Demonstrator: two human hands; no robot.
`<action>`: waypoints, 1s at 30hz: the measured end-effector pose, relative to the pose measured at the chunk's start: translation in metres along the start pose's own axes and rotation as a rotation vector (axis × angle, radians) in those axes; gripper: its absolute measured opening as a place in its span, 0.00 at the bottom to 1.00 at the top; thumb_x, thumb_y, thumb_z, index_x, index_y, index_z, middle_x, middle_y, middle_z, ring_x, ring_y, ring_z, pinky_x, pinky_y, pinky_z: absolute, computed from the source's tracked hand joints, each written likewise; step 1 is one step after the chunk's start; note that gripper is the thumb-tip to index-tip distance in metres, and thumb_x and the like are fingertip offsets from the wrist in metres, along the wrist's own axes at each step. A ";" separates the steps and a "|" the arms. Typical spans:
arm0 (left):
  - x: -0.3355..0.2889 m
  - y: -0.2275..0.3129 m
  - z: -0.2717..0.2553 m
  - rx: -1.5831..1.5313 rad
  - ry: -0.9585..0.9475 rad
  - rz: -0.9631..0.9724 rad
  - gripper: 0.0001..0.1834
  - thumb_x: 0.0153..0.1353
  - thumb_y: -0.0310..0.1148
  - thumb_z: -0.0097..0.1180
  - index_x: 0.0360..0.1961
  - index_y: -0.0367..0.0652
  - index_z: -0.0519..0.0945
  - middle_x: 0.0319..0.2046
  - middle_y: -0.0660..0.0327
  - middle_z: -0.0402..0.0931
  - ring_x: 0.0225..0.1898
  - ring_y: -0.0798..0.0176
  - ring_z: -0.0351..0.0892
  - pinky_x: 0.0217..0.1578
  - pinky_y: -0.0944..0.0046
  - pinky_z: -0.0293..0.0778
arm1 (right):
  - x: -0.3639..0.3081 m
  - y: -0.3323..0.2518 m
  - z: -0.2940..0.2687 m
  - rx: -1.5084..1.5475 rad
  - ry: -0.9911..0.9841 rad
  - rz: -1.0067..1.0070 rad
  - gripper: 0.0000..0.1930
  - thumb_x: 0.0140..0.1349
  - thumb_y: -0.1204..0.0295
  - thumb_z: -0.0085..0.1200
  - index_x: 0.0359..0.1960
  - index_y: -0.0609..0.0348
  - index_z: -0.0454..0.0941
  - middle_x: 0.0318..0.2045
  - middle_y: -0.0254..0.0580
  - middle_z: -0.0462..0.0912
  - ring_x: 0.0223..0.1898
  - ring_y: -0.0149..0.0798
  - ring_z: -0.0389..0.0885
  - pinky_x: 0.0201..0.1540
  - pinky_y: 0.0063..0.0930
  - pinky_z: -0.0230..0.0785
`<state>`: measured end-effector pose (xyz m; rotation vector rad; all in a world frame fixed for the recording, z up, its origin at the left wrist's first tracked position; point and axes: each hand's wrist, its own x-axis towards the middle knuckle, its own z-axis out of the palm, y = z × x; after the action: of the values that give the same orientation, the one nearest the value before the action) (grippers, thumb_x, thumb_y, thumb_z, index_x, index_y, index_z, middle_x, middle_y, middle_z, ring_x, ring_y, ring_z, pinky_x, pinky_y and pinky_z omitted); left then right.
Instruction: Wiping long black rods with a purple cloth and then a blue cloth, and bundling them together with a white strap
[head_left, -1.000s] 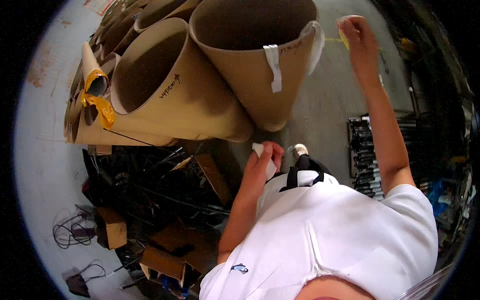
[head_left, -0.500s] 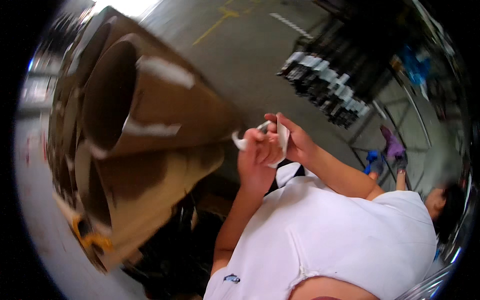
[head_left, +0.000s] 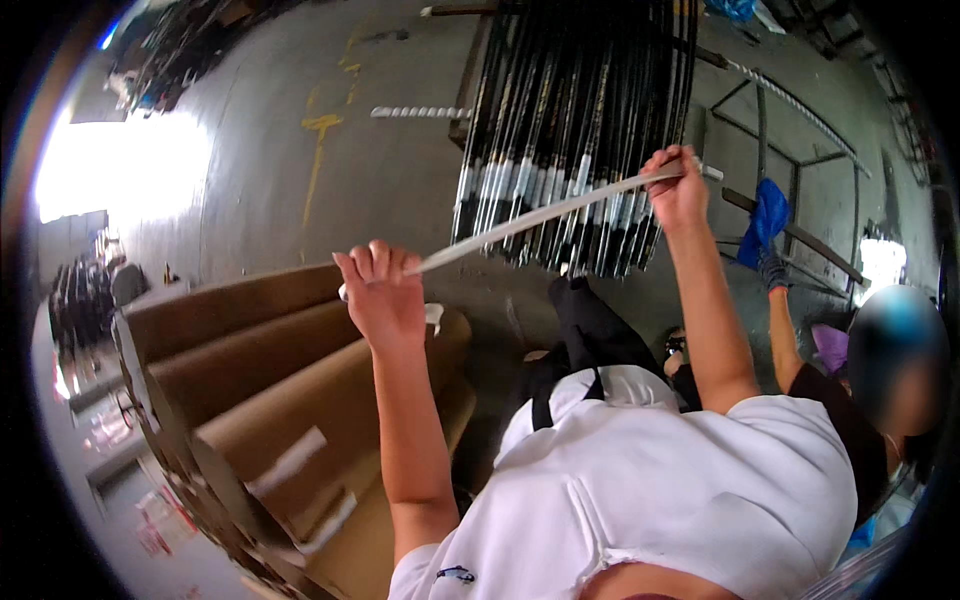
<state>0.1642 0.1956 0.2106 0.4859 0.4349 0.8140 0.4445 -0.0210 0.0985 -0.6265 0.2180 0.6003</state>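
Observation:
A long white strip (head_left: 540, 216), like a band of cloth or tape, runs stretched between my two raised hands, rising from left to right. My left hand (head_left: 388, 300) grips its lower end above brown cardboard rolls, with the fingertips curled over and a small white end showing beside them. My right hand (head_left: 680, 195) is closed around the upper end, higher and farther off. From my viewpoint the strip crosses in front of a row of thin black rods (head_left: 570, 120) with white-wrapped ends. I cannot tell whether it touches them.
Large brown cardboard rolls (head_left: 270, 400) with white tape pieces stand at the left. Metal frames (head_left: 810, 160) are on the right, where another person's gloved hand (head_left: 772, 270) is near a blue cloth (head_left: 765, 220). The grey floor (head_left: 250, 170) bears yellow marks.
My hands, close together before, have moved far apart, and the white strip is now drawn out between them. The view has swung, bringing the black rods closer to the middle.

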 end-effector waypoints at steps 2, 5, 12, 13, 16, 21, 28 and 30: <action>0.064 -0.023 0.007 0.178 0.103 0.059 0.21 0.66 0.46 0.33 0.18 0.48 0.57 0.21 0.66 0.58 0.22 0.69 0.53 0.30 0.67 0.57 | 0.051 -0.027 -0.012 -0.204 0.173 -0.180 0.18 0.67 0.61 0.31 0.26 0.57 0.68 0.27 0.45 0.78 0.30 0.37 0.74 0.37 0.30 0.65; 0.160 -0.067 0.004 0.460 0.153 0.041 0.21 0.66 0.47 0.30 0.28 0.43 0.69 0.38 0.56 0.70 0.37 0.60 0.68 0.42 0.60 0.65 | 0.124 -0.056 -0.048 -0.524 0.222 -0.308 0.18 0.67 0.61 0.33 0.30 0.61 0.72 0.36 0.47 0.79 0.34 0.35 0.76 0.39 0.28 0.65; 0.330 -0.200 0.004 1.322 0.234 -0.142 0.25 0.66 0.49 0.28 0.54 0.48 0.68 0.58 0.54 0.58 0.59 0.57 0.56 0.57 0.58 0.52 | 0.279 -0.065 -0.150 -1.121 0.674 -0.500 0.23 0.63 0.54 0.36 0.45 0.60 0.72 0.46 0.47 0.75 0.47 0.43 0.71 0.47 0.35 0.62; 0.364 -0.218 -0.024 1.271 0.107 -0.084 0.25 0.65 0.49 0.31 0.55 0.45 0.66 0.58 0.59 0.58 0.60 0.59 0.54 0.58 0.63 0.50 | 0.299 -0.061 -0.169 -1.157 0.777 -0.454 0.24 0.62 0.53 0.36 0.46 0.60 0.71 0.46 0.48 0.74 0.47 0.45 0.71 0.47 0.35 0.62; 0.443 -0.270 -0.094 1.452 0.301 -0.110 0.25 0.65 0.51 0.32 0.58 0.50 0.63 0.61 0.61 0.53 0.65 0.60 0.44 0.58 0.63 0.49 | 0.335 -0.036 -0.199 -1.139 0.981 -0.124 0.26 0.61 0.51 0.39 0.49 0.61 0.69 0.44 0.50 0.74 0.44 0.50 0.73 0.42 0.37 0.63; 0.491 -0.314 -0.153 1.538 0.345 -0.186 0.26 0.63 0.50 0.36 0.58 0.49 0.64 0.53 0.58 0.65 0.51 0.59 0.66 0.48 0.61 0.63 | 0.336 -0.013 -0.189 -1.044 1.018 -0.183 0.23 0.62 0.55 0.41 0.48 0.62 0.69 0.37 0.45 0.76 0.37 0.41 0.74 0.39 0.33 0.64; 0.522 -0.312 -0.151 1.272 0.405 -0.692 0.35 0.56 0.57 0.45 0.54 0.38 0.65 0.59 0.56 0.55 0.59 0.58 0.54 0.56 0.52 0.52 | 0.344 -0.010 -0.200 -0.491 0.780 0.454 0.19 0.62 0.56 0.38 0.41 0.58 0.74 0.34 0.43 0.79 0.31 0.37 0.79 0.29 0.32 0.73; 0.526 -0.315 -0.139 1.061 0.285 -0.885 0.32 0.57 0.55 0.44 0.54 0.40 0.66 0.58 0.53 0.58 0.58 0.55 0.57 0.56 0.51 0.54 | 0.347 0.026 -0.213 -0.663 0.694 0.559 0.26 0.61 0.50 0.35 0.46 0.60 0.71 0.39 0.49 0.78 0.37 0.40 0.78 0.38 0.33 0.72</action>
<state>0.5930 0.4489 -0.1741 1.0432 1.2482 -0.2867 0.7070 0.0259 -0.2097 -1.4352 0.8862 0.9881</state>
